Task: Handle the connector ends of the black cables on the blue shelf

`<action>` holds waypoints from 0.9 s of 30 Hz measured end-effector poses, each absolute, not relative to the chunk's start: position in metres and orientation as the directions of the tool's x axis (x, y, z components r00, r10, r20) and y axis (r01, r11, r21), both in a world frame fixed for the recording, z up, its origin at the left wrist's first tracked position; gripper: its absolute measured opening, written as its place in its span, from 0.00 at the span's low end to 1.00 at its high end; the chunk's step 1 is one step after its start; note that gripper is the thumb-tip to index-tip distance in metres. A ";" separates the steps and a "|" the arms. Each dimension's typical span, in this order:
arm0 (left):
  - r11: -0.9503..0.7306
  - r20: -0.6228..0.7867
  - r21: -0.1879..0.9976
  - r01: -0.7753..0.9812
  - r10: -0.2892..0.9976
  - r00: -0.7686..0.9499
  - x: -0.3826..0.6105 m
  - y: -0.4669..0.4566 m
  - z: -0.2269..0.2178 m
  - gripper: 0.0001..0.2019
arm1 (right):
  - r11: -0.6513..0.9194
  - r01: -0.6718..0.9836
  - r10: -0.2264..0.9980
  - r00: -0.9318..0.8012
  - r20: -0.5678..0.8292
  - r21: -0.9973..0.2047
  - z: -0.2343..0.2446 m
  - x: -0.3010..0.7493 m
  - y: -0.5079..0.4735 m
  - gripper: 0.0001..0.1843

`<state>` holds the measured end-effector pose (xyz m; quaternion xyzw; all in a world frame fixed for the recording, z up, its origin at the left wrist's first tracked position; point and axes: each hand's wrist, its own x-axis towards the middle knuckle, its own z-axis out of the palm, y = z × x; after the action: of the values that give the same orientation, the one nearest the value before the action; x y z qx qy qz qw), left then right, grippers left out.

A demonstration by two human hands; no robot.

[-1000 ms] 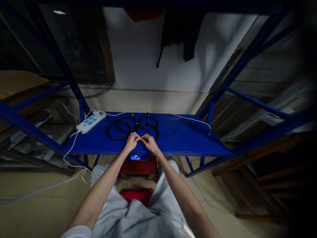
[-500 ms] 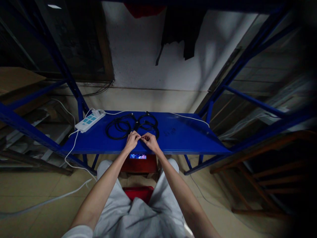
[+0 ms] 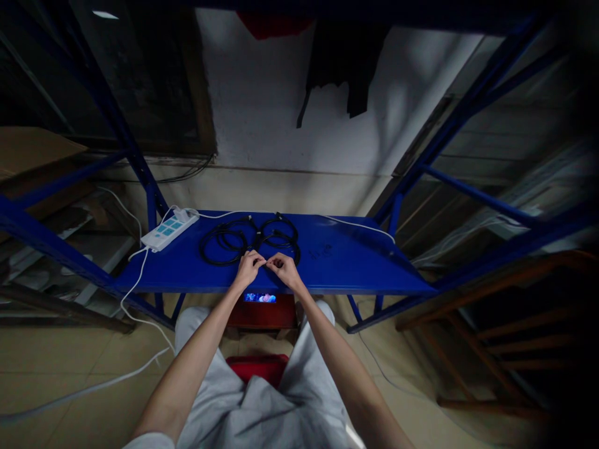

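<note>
Several coils of black cable (image 3: 221, 239) lie on the blue shelf (image 3: 346, 268), just beyond my hands. My left hand (image 3: 249, 267) is closed in a pinch at the near side of the coils. Facing it, my right hand (image 3: 283, 268) pinches too, its fingertips almost meeting those of the left. Whatever sits between the fingertips is too small to make out. Small dark marks or bits (image 3: 322, 251) show on the shelf to the right of the coils.
A white power strip (image 3: 170, 229) rests at the shelf's left end, its white cord (image 3: 135, 284) hanging to the floor. Blue posts (image 3: 126, 134) rise at both sides. Below the front edge, a lit screen (image 3: 260, 298) lies on a reddish-brown stool (image 3: 262, 317) between my knees.
Both hands stay pinched at nearly the same spot, with only slight finger movement. The whole view has shifted a little.
</note>
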<state>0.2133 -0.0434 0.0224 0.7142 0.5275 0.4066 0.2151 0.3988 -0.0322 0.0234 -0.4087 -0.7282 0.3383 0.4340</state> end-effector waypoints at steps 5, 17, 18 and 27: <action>-0.343 0.328 0.744 0.574 0.935 0.135 0.212 -0.040 0.021 0.07 | 0.451 0.306 0.882 -0.298 0.365 -0.839 0.025 0.400 -0.033 0.11; -0.353 0.320 0.735 0.578 0.933 0.163 0.213 -0.040 0.023 0.09 | 0.456 0.273 0.880 -0.281 0.383 -0.847 0.022 0.400 -0.031 0.11; -0.353 0.318 0.734 0.580 0.934 0.165 0.213 -0.040 0.023 0.10 | 0.458 0.270 0.879 -0.279 0.386 -0.847 0.022 0.400 -0.031 0.11; -0.327 0.300 0.739 0.588 0.943 0.147 0.214 -0.042 0.026 0.10 | 0.435 0.244 0.891 -0.254 0.376 -0.867 0.018 0.402 -0.030 0.10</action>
<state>0.2142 -0.0422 0.0260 0.7205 0.5312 0.3800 0.2330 0.4015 -0.0298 0.0184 -0.3997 -0.7099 0.3505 0.4620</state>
